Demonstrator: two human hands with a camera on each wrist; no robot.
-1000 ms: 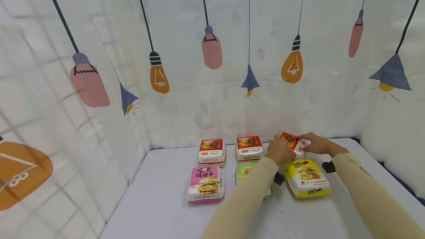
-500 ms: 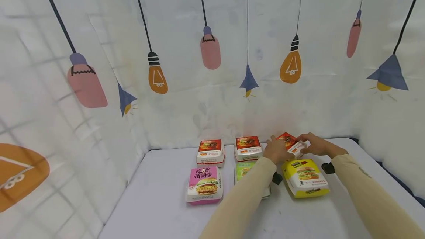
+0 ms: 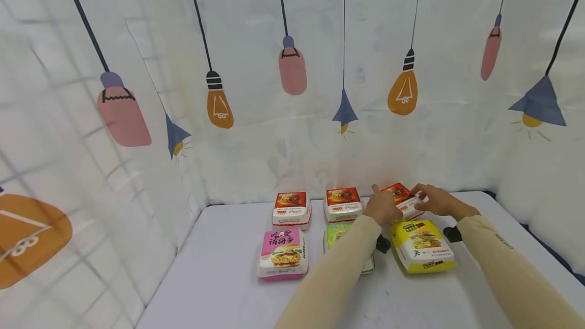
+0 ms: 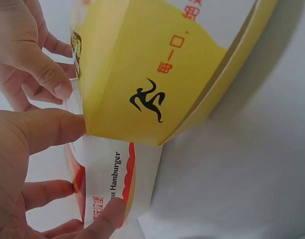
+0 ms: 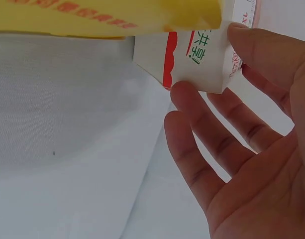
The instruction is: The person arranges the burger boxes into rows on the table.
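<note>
At the back right of the table, a red-and-white burger box (image 3: 396, 192) sits at an angle between my two hands. My left hand (image 3: 383, 209) holds its left side; in the left wrist view, fingers (image 4: 110, 216) lie along the white wall (image 4: 105, 172) of that box. My right hand (image 3: 437, 201) holds the right side, thumb and fingertips against the white wall (image 5: 204, 62) in the right wrist view. Just in front lies a yellow burger box (image 3: 421, 245), close to both hands. My left hand hides part of the held box in the head view.
Two more red-and-white burger boxes, one on the left (image 3: 291, 209) and one in the middle (image 3: 344, 204), stand along the back. In front are a pink box (image 3: 283, 255) and a green box (image 3: 337, 231), partly behind my left sleeve (image 3: 338, 273). A printed curtain (image 3: 301, 146) hangs behind the table.
The held burger box has turned a little and shifted slightly left between my hands. A finger of my left hand now sticks up away from it. The other boxes stay put.
</note>
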